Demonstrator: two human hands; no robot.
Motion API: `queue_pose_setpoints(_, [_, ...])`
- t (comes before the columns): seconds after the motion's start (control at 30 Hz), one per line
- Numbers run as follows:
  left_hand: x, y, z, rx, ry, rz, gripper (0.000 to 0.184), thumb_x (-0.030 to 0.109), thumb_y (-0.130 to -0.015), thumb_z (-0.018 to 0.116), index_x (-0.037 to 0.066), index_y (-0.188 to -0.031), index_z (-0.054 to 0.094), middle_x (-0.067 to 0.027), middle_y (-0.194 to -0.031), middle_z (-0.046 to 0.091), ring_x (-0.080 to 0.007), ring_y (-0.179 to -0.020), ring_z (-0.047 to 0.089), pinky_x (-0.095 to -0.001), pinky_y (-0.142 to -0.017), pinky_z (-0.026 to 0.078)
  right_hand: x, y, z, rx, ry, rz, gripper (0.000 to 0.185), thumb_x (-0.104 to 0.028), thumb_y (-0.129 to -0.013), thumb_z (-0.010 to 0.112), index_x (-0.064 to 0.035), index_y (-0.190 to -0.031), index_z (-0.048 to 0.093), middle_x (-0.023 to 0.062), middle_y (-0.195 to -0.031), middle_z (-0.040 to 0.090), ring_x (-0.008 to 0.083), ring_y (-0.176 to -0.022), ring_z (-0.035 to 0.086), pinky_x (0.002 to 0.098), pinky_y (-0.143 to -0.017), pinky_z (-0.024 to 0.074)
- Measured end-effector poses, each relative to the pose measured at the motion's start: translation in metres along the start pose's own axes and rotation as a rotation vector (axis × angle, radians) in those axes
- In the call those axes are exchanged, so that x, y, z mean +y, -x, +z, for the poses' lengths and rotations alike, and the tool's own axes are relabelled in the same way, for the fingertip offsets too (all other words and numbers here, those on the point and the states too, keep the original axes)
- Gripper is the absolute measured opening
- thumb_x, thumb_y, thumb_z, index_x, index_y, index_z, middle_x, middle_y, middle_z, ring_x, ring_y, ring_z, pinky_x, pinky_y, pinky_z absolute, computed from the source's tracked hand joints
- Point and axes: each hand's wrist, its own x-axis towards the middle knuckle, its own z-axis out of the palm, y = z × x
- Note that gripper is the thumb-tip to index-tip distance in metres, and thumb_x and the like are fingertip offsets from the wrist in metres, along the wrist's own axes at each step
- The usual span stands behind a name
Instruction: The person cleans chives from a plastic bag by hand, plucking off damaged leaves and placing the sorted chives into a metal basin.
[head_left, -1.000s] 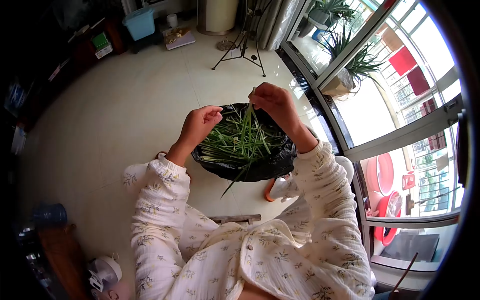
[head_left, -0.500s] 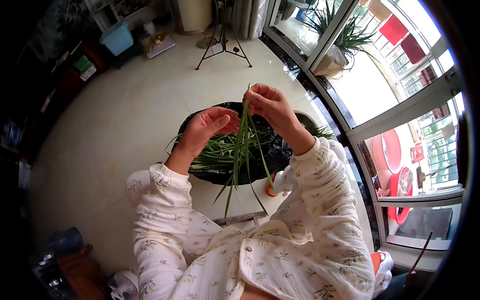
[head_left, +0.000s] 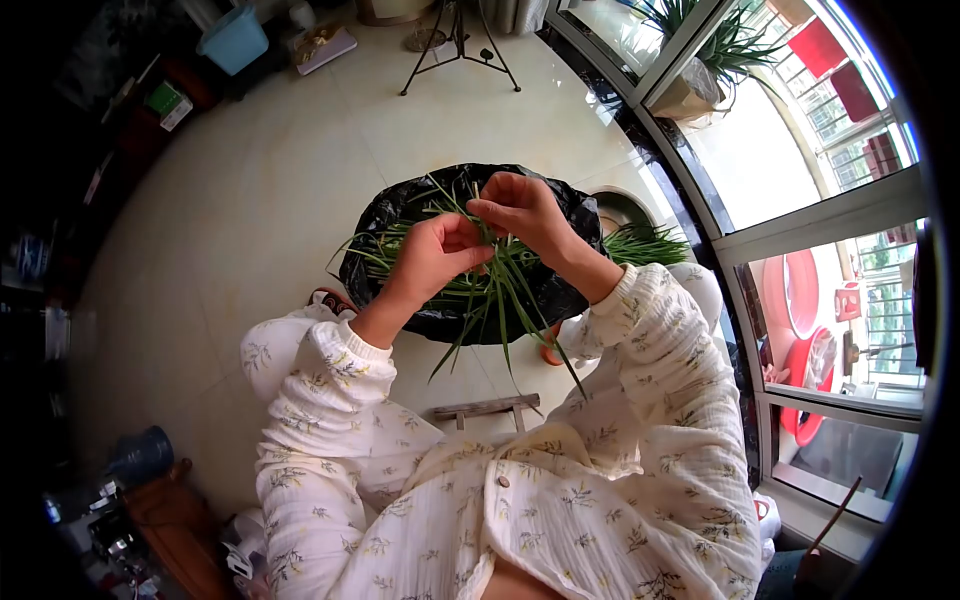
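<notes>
Long thin green stalks (head_left: 505, 290) hang from between my two hands. My right hand (head_left: 522, 212) pinches their upper ends. Close beside it and slightly lower, my left hand (head_left: 437, 258) has its fingers closed round the same stalks. Both hands are over a wide container lined with a black plastic bag (head_left: 385, 212), in which more green stalks (head_left: 380, 248) lie. The lower leaf tips trail over the bag's near edge.
Right of the bag stands a metal bowl (head_left: 622, 208), with more greens (head_left: 645, 246) beside it. A low wooden stool (head_left: 486, 407) is near my knees. Beyond are a black metal stand (head_left: 460, 58), a blue bin (head_left: 232, 40) and glass doors (head_left: 755, 235) at the right.
My left hand has moved from being open beside the stalks to closing on them. The hands have come together, and the bowl and greens at the right show more fully.
</notes>
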Motion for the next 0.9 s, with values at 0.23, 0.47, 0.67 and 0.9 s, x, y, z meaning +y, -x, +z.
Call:
queue_pose_setpoints(0.23, [0.004, 0.0, -0.006, 0.094, 0.077, -0.167, 0.012, 0.011, -0.09, 0.058, -0.001, -0.091, 0.061, -0.0044, -0.079, 0.065, -0.0119, -0.066, 0.064, -0.0214, -0.057, 0.049, 0.009, 0.01, 0.003, -0.035, 0.042, 0.149, 0.017, -0.015, -0.085, 0.066, -0.0005, -0.085, 0.058, 0.0006, -0.07, 0.059, 0.0049, -0.053, 0.049, 0.0194, -0.046, 0.0393])
queue_pose_setpoints(0.47, [-0.011, -0.001, -0.009, 0.153, -0.46, 0.1, 0.011, 0.01, -0.088, 0.057, 0.0, -0.085, 0.061, -0.006, -0.068, 0.064, -0.0152, -0.059, 0.063, -0.0254, -0.053, 0.047, 0.025, 0.03, -0.001, -0.102, -0.086, 0.281, 0.014, -0.015, -0.086, 0.064, -0.0028, -0.087, 0.058, 0.0032, -0.067, 0.062, 0.0043, -0.048, 0.045, 0.0182, -0.042, 0.0328])
queue_pose_setpoints(0.67, [-0.011, -0.006, -0.005, 0.298, -0.898, 0.363, 0.006, 0.009, -0.081, 0.061, 0.003, -0.081, 0.06, -0.013, -0.065, 0.061, -0.0307, -0.059, 0.059, -0.0367, -0.051, 0.044, 0.016, 0.037, -0.011, -0.139, -0.148, 0.378, 0.012, -0.015, -0.088, 0.06, -0.0042, -0.083, 0.061, 0.0042, -0.065, 0.062, 0.0035, -0.045, 0.039, 0.0179, -0.041, 0.028])
queue_pose_setpoints(0.9, [-0.023, -0.018, -0.004, 0.332, -0.973, 0.428, 0.006, 0.011, -0.083, 0.06, 0.005, -0.082, 0.059, -0.0147, -0.066, 0.06, -0.0347, -0.061, 0.058, -0.0402, -0.052, 0.044, 0.019, 0.043, -0.022, -0.134, -0.238, 0.445, 0.013, -0.014, -0.088, 0.059, -0.0025, -0.083, 0.061, 0.0055, -0.065, 0.061, 0.0035, -0.043, 0.038, 0.0184, -0.039, 0.0257])
